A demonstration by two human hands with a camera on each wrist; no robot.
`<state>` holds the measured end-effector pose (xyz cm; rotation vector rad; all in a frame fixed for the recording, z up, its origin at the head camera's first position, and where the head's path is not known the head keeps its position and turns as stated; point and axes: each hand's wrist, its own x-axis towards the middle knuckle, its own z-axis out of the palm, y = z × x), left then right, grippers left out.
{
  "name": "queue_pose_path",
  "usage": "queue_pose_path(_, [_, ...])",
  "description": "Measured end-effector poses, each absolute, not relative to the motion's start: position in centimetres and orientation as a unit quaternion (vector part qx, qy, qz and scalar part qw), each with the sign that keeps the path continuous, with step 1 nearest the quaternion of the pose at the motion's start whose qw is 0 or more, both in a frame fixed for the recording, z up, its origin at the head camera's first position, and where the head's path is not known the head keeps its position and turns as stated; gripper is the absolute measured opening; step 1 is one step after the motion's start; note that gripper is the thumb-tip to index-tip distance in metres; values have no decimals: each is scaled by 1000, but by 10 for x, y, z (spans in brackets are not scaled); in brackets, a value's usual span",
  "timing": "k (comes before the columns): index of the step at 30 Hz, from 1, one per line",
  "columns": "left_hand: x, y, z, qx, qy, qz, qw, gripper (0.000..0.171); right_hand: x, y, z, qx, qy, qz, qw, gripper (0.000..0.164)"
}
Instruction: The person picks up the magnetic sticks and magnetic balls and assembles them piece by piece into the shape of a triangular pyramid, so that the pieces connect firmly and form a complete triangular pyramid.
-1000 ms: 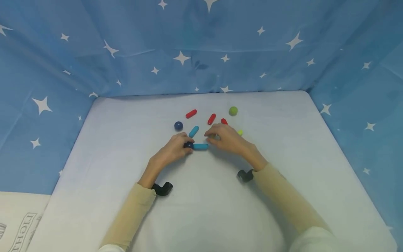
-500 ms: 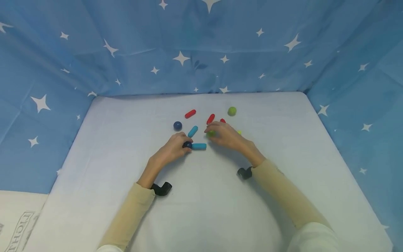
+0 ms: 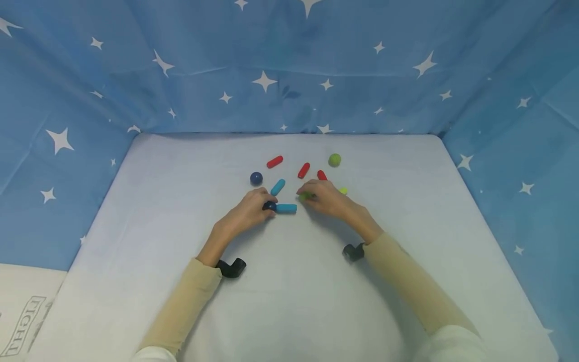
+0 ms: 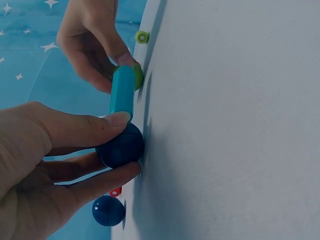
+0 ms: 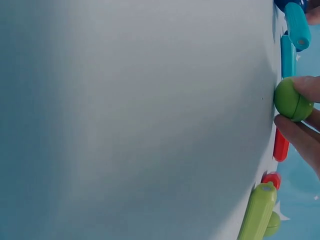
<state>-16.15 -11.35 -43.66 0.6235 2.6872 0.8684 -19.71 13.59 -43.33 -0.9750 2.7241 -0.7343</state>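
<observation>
My left hand (image 3: 246,210) pinches a dark blue ball (image 4: 121,146) between thumb and fingers. A light blue ribbed rod (image 4: 122,92) sticks out from that ball towards the right hand; they look joined. In the head view this rod (image 3: 287,208) lies sideways, its free end pointing right. My right hand (image 3: 330,197) holds a green ball (image 5: 288,99) by thumb and fingertips, a short way beyond the rod's free end. The ball and rod stay apart in the head view. A seam runs round the green ball.
Behind the hands lie a second dark blue ball (image 3: 256,178), another light blue rod (image 3: 278,187), red rods (image 3: 274,161) and a second green ball (image 3: 334,160). A yellow-green rod (image 5: 258,212) sits beyond the right hand. A starry blue curtain (image 3: 289,65) backs the white table (image 3: 289,301).
The right hand has shifted slightly, and the green ball shows more plainly in its fingers than a second ago. My left hand stays nearly still, holding the blue ball.
</observation>
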Motion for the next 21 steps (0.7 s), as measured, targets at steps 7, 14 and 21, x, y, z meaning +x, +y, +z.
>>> queue_pose_path(7, [-163, -114, -437, 219, 921, 297, 123, 32, -186, 142, -430, -307, 913, -250, 100, 35])
queue_pose_path(14, [-162, -114, -435, 220, 921, 299, 122, 34, -177, 141, -430, -327, 901, -261, 113, 33])
queue_pose_path(21, [-163, -114, -437, 225, 915, 313, 117, 32, -172, 141, -429, -337, 896, -269, 108, 35])
